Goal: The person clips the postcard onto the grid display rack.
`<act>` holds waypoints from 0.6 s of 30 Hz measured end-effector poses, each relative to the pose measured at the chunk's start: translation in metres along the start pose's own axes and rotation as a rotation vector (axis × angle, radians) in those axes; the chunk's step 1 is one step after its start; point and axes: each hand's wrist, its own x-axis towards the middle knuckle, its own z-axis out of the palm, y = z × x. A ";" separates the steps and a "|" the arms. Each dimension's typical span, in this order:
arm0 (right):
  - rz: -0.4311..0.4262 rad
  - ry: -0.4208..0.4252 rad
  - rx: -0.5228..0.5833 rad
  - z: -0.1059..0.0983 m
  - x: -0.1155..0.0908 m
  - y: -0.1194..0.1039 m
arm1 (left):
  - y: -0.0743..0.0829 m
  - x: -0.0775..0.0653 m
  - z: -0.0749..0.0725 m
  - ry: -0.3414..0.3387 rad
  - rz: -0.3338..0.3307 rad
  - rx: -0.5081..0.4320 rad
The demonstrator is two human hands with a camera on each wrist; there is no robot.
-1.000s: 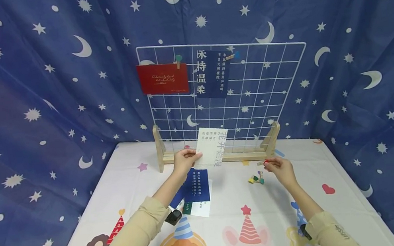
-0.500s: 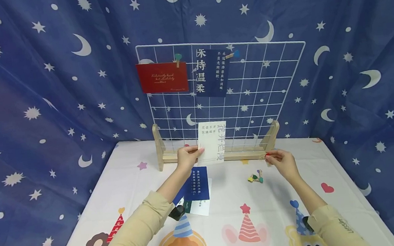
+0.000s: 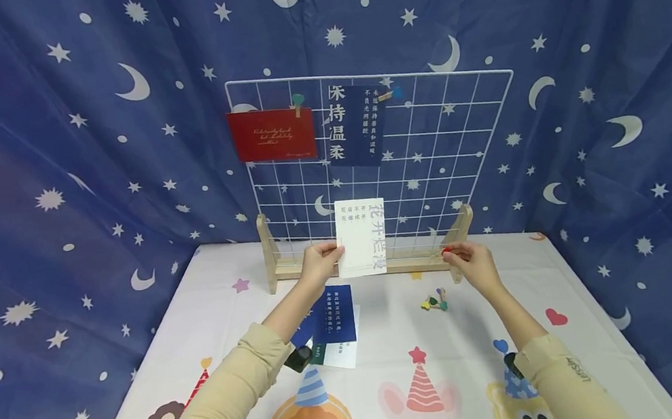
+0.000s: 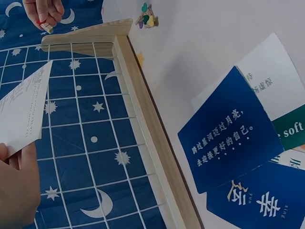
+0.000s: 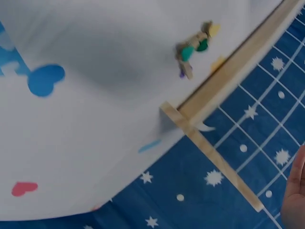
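Observation:
My left hand (image 3: 320,264) pinches the lower left edge of a white card (image 3: 361,237) with Chinese writing, held upright in front of the lower part of the white wire grid (image 3: 453,156). In the left wrist view the same card tilts at the left edge. My right hand (image 3: 474,265) pinches a small wooden clothespin (image 4: 46,26) with a red decoration, near the right foot of the stand. A red card (image 3: 273,135) hangs on the grid under a clothespin with a green top (image 3: 298,104). Beside it hangs a dark blue card (image 3: 354,125), with a blue-topped clothespin (image 3: 388,95).
Several clothespins (image 3: 434,301) with coloured tops lie in a small heap on the white patterned tablecloth (image 3: 387,347). Blue and white cards (image 4: 231,131) overlap in a pile below my left forearm. A wooden base (image 3: 403,266) carries the grid; a blue starry curtain (image 3: 91,160) hangs behind.
My left hand has raised the white card a little and turned it more upright. My right hand has moved up with the red clothespin, then slightly left.

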 end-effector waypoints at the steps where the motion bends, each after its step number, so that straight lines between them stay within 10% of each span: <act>1: -0.008 0.007 -0.002 -0.002 0.001 -0.002 | 0.001 0.001 0.000 0.001 0.000 0.004; 18: -0.112 0.063 -0.045 -0.037 0.029 -0.026 | 0.029 0.005 0.018 -0.024 0.070 -0.067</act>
